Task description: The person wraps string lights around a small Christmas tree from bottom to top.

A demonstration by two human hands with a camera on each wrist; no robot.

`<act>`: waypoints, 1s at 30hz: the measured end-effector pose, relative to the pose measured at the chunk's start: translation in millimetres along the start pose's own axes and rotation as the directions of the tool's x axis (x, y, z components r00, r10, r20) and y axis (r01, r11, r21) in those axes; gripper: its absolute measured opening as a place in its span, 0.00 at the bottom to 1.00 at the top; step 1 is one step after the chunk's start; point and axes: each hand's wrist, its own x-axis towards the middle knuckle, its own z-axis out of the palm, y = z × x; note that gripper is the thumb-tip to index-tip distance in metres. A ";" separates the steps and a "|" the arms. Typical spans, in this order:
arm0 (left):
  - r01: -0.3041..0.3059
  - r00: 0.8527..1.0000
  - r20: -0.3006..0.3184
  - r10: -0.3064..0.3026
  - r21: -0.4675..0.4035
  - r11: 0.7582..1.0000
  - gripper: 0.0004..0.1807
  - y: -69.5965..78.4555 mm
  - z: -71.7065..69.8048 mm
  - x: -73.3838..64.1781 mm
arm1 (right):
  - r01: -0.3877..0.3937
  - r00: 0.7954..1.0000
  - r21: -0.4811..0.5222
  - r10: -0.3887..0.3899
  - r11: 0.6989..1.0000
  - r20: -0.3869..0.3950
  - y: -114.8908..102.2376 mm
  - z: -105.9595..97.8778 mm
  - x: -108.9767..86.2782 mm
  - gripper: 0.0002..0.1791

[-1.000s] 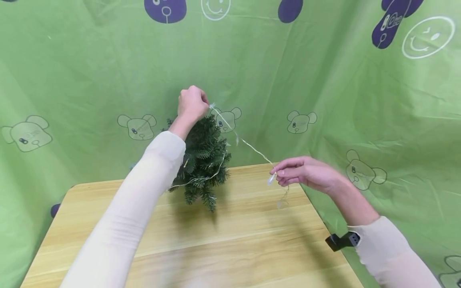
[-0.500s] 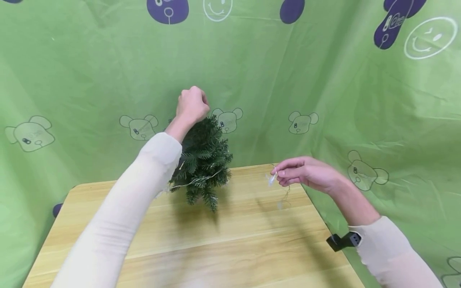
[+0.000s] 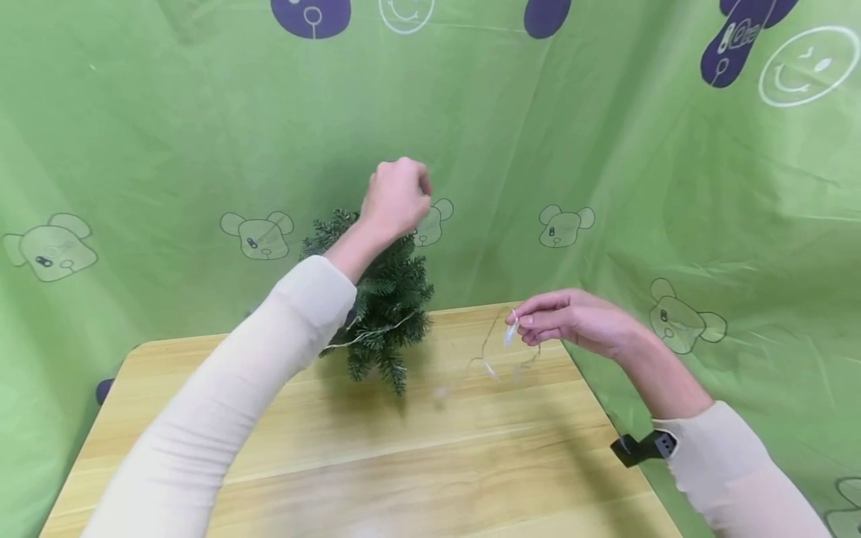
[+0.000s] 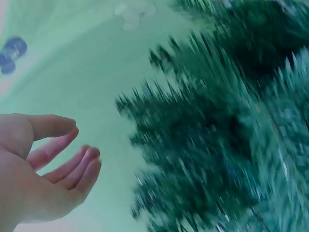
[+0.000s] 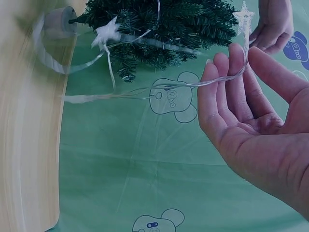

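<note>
Wire [image 3: 494, 351] sags slack leftward from my right hand [image 3: 572, 321], pinched between fingertips, toward the little tree [image 3: 383, 314], over which my left hand [image 3: 397, 198] hovers loose-fingered, empty.

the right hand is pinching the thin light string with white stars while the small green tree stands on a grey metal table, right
Not quite: the table is light wood, as the head view shows. The rest holds: the right hand pinches the thin light string with white stars, and the small green tree stands on the table.
</note>
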 end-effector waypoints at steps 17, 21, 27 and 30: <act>-0.113 0.779 0.616 0.116 -0.045 0.993 0.25 -4.0 125.8 -46.7 | 0.002 0.999 -0.037 -0.004 0.999 -0.049 -11.9 -0.5 -11.4 0.17; -0.129 0.719 0.681 0.139 -0.066 0.989 0.20 -11.0 142.0 -51.2 | -0.006 0.999 -0.037 0.004 0.999 -0.054 -11.7 0.0 -11.6 0.16; -0.188 0.660 0.718 0.221 -0.127 0.974 0.04 -8.1 151.2 -53.4 | -0.002 0.998 -0.043 0.000 0.999 -0.057 -11.4 -1.9 -15.0 0.17; -0.187 0.664 0.718 0.209 -0.111 0.976 0.04 -4.3 148.8 -51.6 | -0.002 0.999 -0.045 -0.001 0.999 -0.053 -11.6 -2.4 -16.9 0.17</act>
